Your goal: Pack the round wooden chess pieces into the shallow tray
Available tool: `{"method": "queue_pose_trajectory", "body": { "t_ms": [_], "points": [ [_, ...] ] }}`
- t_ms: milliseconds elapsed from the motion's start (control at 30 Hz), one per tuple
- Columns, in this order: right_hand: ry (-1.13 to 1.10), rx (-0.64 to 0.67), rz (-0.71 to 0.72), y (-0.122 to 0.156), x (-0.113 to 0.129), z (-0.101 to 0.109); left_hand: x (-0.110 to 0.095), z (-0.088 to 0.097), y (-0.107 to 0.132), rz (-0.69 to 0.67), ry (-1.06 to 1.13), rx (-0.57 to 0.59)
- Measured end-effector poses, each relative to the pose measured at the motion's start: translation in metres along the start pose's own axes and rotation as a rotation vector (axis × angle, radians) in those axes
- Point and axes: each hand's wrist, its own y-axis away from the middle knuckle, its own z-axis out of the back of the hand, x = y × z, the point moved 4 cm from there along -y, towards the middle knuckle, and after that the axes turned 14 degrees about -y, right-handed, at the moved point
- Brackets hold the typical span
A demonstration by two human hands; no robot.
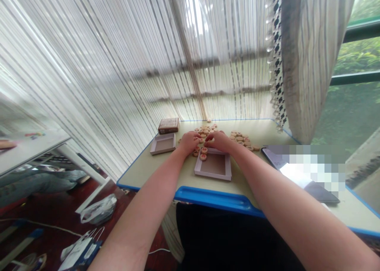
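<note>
Both my hands rest among round wooden game pieces [239,138] with red marks, scattered on a pale table [148,172] with a blue edge. My left hand [187,141] lies curled over a few pieces, fingers bent down on them. My right hand [218,140] pinches at pieces just behind a shallow open box tray [213,166], and some pieces [203,153] sit at the tray's far rim. What each hand actually grips is hidden by the fingers.
A second open box tray [163,144] lies left of my hands, with a small brown box [168,125] behind it. A dark phone [314,184] lies at the right. Striped curtains hang close behind the table. Bags and a white table stand on the floor at left.
</note>
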Motion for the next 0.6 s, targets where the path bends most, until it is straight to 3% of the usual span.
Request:
{"method": "queue_pose_trajectory", "body": {
  "t_ms": [67,233,433,600],
  "points": [
    [-0.034,-0.059,0.010,0.001,0.002,0.005,0.001,0.002,0.001,0.051,-0.008,-0.024],
    [-0.072,-0.025,-0.007,0.002,-0.003,0.008,0.001,0.010,0.003,0.079,-0.028,-0.076],
    [0.035,-0.281,-0.066,-0.008,-0.027,0.023,-0.002,0.013,0.005,0.022,-0.051,-0.129],
    [0.208,-0.148,-0.191,-0.035,-0.052,0.028,-0.005,0.013,0.005,0.007,-0.109,-0.097]
  ]
}}
